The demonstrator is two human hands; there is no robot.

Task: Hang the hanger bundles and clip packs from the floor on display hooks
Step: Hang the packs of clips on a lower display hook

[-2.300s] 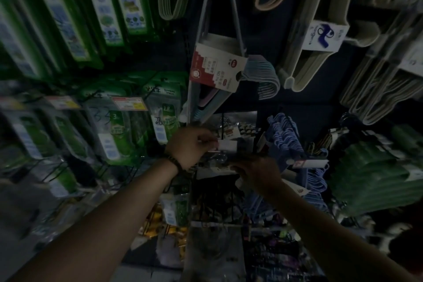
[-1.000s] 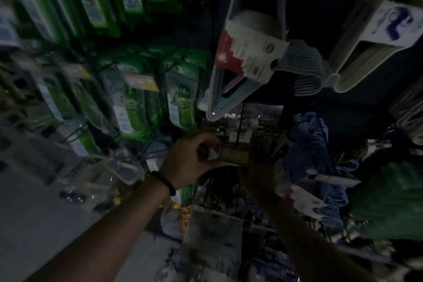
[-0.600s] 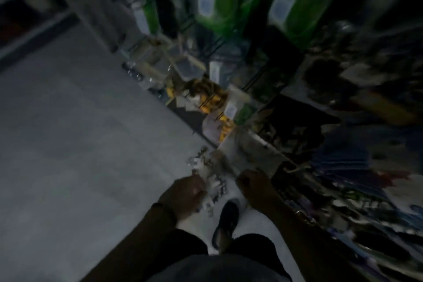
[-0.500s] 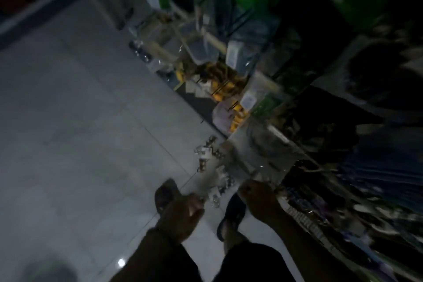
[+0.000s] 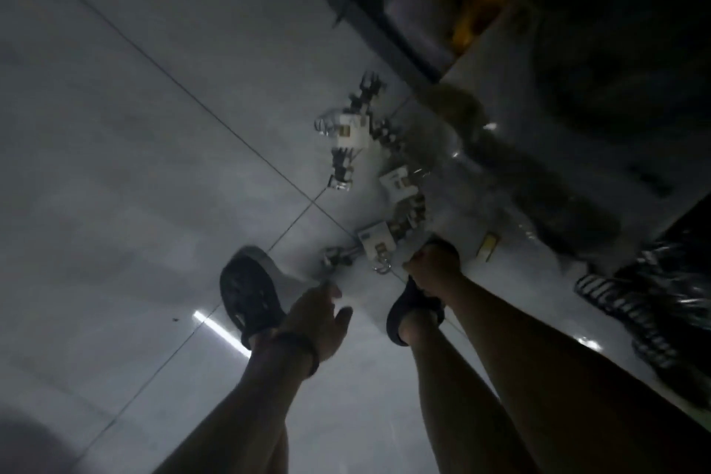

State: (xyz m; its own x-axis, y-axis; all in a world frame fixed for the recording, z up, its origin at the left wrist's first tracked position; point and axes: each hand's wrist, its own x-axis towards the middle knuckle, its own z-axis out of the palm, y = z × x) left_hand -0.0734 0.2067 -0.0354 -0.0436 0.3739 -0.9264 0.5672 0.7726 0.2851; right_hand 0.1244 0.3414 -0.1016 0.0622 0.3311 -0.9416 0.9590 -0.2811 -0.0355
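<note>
Several clip packs lie scattered on the grey tiled floor: white cards with small metal clips, one at the far end (image 5: 352, 131), one in the middle (image 5: 398, 181), and the nearest (image 5: 377, 242). My left hand (image 5: 323, 319) hangs open just short of the nearest pack, fingers spread, touching nothing. Beside that pack, my right hand (image 5: 434, 264) is curled on the lower corner of a large clear plastic pack (image 5: 511, 200), which leans at the foot of the display. The scene is dim and blurred.
My two feet in dark shoes (image 5: 250, 296) (image 5: 411, 314) stand just below the clips. The dark display base (image 5: 388, 46) runs along the upper right. A bundle of striped hangers (image 5: 623, 304) lies at the right. Bare floor tiles (image 5: 134, 165) spread to the left.
My view swung from the hooks down to the floor. Both hands dropped from the display hook to floor level. The left hand opened near the clip packs.
</note>
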